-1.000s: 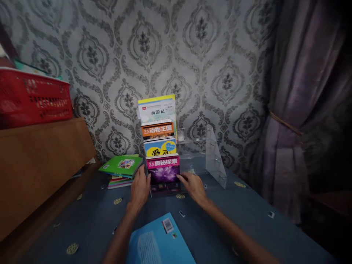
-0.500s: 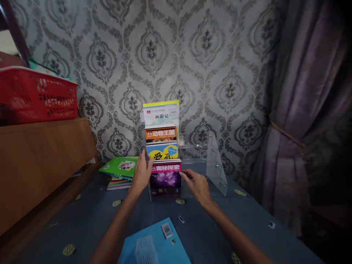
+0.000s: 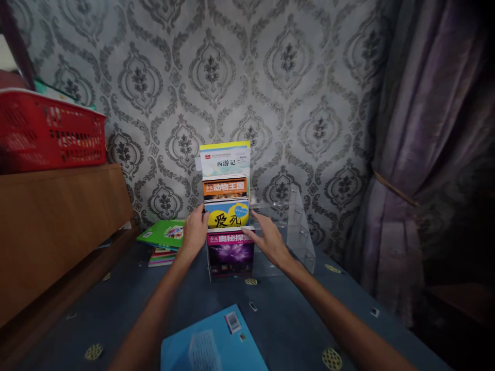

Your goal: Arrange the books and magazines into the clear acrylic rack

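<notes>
Several books stand in tiers in a clear acrylic rack (image 3: 305,226). At the front is a purple book (image 3: 231,255) with a magenta title band. Behind it rises a blue-and-yellow book (image 3: 228,214), then an orange-topped book (image 3: 225,188) and a tall white book (image 3: 225,157) with a yellow top edge. My left hand (image 3: 194,232) has its fingers closed at the left edge of the blue-and-yellow book. Opposite, my right hand (image 3: 269,240) pinches near its right edge, the thumb by the purple book's top. Some fingertips are hidden behind the books.
A light-blue book (image 3: 212,342) lies on the dark blue tablecloth (image 3: 294,319) close to me. Left of the rack is a stack topped by a green book (image 3: 160,234). A red basket (image 3: 54,134) sits on a wooden cabinet (image 3: 65,216). A curtain (image 3: 402,206) hangs at the right.
My right hand has moved up from the purple book's right edge to the blue-and-yellow book's side. My left hand has shifted slightly up and left. The view has turned slightly.
</notes>
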Demonstrator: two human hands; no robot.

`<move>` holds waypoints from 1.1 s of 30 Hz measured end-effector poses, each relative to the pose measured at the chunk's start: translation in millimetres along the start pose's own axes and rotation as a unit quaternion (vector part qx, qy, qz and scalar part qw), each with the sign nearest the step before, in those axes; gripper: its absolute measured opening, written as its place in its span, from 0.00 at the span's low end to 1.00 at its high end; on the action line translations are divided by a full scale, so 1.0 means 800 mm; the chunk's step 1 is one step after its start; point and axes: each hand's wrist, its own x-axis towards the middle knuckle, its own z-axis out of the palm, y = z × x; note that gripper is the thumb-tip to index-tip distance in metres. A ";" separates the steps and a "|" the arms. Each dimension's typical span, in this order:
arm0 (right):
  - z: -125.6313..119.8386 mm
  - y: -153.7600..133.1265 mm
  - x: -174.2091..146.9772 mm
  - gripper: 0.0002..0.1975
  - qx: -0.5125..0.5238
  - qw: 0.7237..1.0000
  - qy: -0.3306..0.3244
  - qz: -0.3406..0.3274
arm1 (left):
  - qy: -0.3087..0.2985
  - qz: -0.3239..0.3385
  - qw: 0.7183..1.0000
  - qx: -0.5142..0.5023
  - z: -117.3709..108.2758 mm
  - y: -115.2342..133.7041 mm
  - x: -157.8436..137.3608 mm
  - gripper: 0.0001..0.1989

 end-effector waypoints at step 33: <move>0.026 0.002 -0.027 0.29 0.055 0.995 -0.015 0.082 | -0.051 -0.036 0.989 -0.136 -0.010 -0.025 0.011 0.15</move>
